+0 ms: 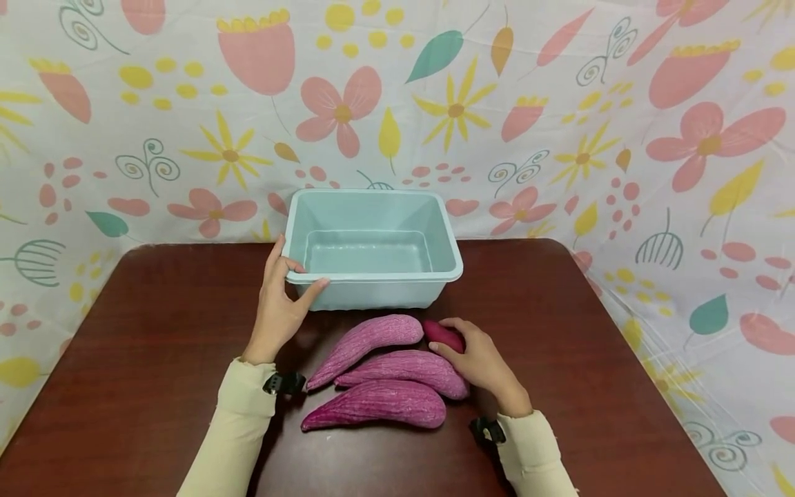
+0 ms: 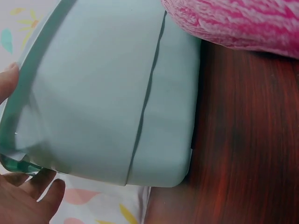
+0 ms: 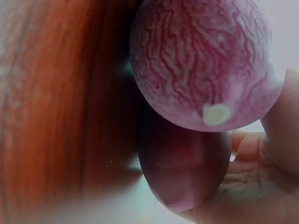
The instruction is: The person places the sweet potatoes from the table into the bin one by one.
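Observation:
A pale blue plastic basin point(image 1: 373, 293) stands at the back of the table. My left hand point(image 1: 276, 304) grips its rim at the near left corner, thumb in front and fingers over the side; the left wrist view shows the basin's wall point(image 2: 93, 93) close up. My right hand point(image 1: 478, 355) curls round a smooth, dark red oval vegetable point(image 1: 443, 335) on the table. Beside it lie three long, pink-purple sweet potatoes: a far one point(image 1: 379, 335), a middle one point(image 1: 410, 366) and a near one point(image 1: 379, 405). One rounded sweet potato end point(image 3: 201, 60) partly covers the dark red vegetable point(image 3: 184, 163) in the right wrist view.
The dark brown wooden table point(image 1: 161, 345) runs back to a white cloth backdrop point(image 1: 397, 90) with printed flowers and leaves, close behind the basin. More of the cloth hangs at both sides. Black straps sit on both wrists.

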A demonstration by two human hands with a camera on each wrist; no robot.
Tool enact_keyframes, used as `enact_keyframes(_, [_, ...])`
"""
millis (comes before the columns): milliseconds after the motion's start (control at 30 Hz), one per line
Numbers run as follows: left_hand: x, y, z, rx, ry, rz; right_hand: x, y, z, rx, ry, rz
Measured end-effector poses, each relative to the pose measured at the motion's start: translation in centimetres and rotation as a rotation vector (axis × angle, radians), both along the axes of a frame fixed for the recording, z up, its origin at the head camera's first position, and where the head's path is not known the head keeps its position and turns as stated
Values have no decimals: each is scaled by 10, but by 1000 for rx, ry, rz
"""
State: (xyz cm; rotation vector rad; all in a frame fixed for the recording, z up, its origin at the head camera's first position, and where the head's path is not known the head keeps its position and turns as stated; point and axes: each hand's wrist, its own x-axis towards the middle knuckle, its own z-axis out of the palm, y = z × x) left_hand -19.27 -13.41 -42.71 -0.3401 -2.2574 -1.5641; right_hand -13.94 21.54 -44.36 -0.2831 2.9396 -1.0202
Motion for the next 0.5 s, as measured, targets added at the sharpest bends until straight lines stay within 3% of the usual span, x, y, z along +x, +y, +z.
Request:
enact_keyframes(200, [0, 3, 5, 8, -23, -16, 0, -1, 1, -14, -10, -25])
enact_keyframes(400, [16, 9, 25, 17, -13, -28, 0, -4, 0, -27, 17, -25])
enact_keyframes(500, [18, 10, 23, 24, 7, -25, 1, -5, 0, -29, 50, -32])
